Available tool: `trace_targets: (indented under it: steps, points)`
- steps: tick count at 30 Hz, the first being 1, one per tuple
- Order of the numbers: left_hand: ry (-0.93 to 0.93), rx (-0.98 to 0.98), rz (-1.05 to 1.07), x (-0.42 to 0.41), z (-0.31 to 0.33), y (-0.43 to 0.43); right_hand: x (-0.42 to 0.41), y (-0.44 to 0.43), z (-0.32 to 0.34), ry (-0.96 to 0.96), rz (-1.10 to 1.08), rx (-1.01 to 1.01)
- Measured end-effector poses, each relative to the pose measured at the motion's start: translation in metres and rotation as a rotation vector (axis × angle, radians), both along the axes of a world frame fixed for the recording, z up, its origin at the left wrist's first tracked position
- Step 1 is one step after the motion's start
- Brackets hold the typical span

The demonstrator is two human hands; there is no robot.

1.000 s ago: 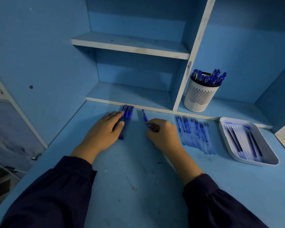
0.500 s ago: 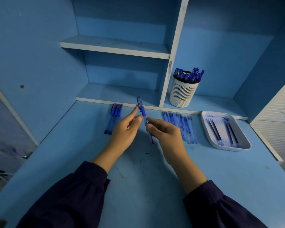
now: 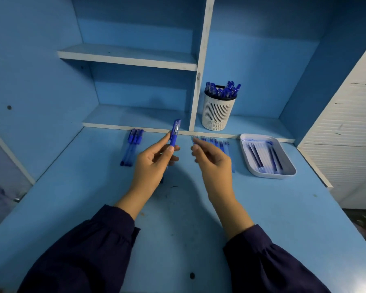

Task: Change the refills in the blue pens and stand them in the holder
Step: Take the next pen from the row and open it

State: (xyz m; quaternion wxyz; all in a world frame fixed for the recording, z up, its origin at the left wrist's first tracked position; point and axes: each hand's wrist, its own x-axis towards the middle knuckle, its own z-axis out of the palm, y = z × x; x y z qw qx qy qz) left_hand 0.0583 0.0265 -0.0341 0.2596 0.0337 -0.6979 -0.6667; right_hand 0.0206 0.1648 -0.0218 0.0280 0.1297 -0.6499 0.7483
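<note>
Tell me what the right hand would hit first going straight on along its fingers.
The right hand points forward-left, so probably the left end of the refills on the desk, then the shelf edge. Depth is unclear.

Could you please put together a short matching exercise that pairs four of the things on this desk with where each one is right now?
Things
1. white holder
2. white tray
3. capped pen
4. three loose pens

Places
A. gripped in the left hand, raised above the desk
B. lying side by side on the desk, far left
C. standing on the low shelf, full of blue pens
D. on the desk at the right, holding refills

Pairs: 1-C; 2-D; 3-A; 4-B
</note>
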Motion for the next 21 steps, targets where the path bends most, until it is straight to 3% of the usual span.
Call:
trace_targets:
  steps: [5,8,12,21]
  points:
    - [-0.050,-0.130,-0.103,0.006,-0.006,0.006,-0.007,0.011,0.008,0.011,0.030,-0.124]
    - [-0.074,-0.168,-0.162,0.006,-0.008,0.010,-0.010,0.011,0.006,0.024,0.026,-0.092]
    - [-0.055,-0.238,-0.151,0.006,-0.011,0.012,-0.012,0.010,0.002,0.056,-0.025,-0.027]
    - [0.012,-0.290,-0.140,0.001,-0.019,0.006,-0.008,0.002,-0.002,0.051,-0.012,-0.106]
